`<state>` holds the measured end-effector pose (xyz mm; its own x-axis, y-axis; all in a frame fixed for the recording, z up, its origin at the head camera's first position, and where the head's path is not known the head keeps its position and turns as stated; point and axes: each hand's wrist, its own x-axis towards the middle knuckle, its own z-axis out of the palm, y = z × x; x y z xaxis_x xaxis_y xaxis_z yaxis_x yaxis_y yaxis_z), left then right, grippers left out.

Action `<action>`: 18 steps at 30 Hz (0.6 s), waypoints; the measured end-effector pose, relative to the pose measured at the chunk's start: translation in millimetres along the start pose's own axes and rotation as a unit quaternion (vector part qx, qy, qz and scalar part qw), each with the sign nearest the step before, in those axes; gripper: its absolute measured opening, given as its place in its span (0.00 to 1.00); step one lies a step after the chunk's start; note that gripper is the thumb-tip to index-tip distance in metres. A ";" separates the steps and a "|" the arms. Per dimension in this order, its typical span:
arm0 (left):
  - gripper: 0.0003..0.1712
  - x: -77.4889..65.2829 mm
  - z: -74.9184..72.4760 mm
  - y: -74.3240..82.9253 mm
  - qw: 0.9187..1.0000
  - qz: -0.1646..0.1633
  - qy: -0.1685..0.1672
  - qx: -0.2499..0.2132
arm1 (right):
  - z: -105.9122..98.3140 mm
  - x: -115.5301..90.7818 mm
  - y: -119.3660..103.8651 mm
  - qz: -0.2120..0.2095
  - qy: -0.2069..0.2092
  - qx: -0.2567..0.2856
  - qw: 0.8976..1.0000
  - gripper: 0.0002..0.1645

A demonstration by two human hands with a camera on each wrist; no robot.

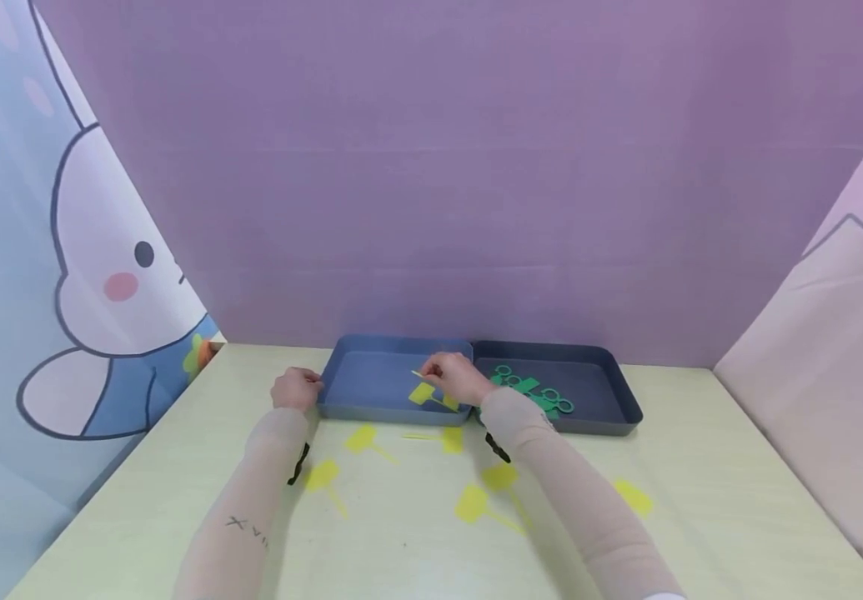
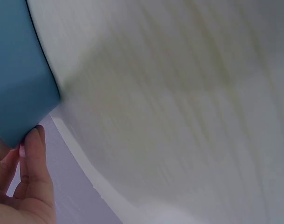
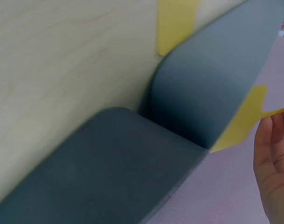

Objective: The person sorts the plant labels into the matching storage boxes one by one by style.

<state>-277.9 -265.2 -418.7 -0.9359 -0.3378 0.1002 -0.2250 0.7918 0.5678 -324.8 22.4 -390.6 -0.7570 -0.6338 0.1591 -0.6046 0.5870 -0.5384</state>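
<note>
At the left, my left hand [image 1: 298,388] grips the side wall of a blue-grey tray [image 1: 359,354] near its front corner. The left wrist view shows the fingers [image 2: 35,154] and thumb at that tray corner. My right hand [image 1: 461,377] is over the right part of the same tray. It pinches the thin stem of a flat yellow paddle-shaped piece [image 3: 244,119], whose wide end shows past the tray wall in the right wrist view. Below that hand in the head view, another yellow piece [image 1: 422,392] overlaps the tray floor.
A darker tray [image 1: 589,383] adjoins on the right, holding several green ring-ended pieces [image 1: 551,400]. More yellow paddle-shaped pieces [image 1: 472,504] lie scattered on the pale wooden table [image 1: 386,542] in front. A purple cloth [image 1: 431,208] stands behind the trays, with printed cloths at both sides.
</note>
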 end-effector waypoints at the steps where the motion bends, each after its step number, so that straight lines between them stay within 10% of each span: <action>1: 0.16 -0.1 -0.1 0.2 1.000 -0.001 0.000 -0.002 | 1.1 1.2 1.0 0.003 -0.001 -0.002 1.000 0.12; 18: 0.15 3.2 4.7 -2.5 1.000 -0.011 0.000 -0.019 | 14.2 3.6 13.5 0.043 0.010 -0.017 0.999 0.09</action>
<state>-281.6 -265.9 -423.7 -0.9308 -0.3547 0.0881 -0.2348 0.7650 0.5997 -332.1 20.9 -409.0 -0.8105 -0.5711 0.1298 -0.5454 0.6553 -0.5226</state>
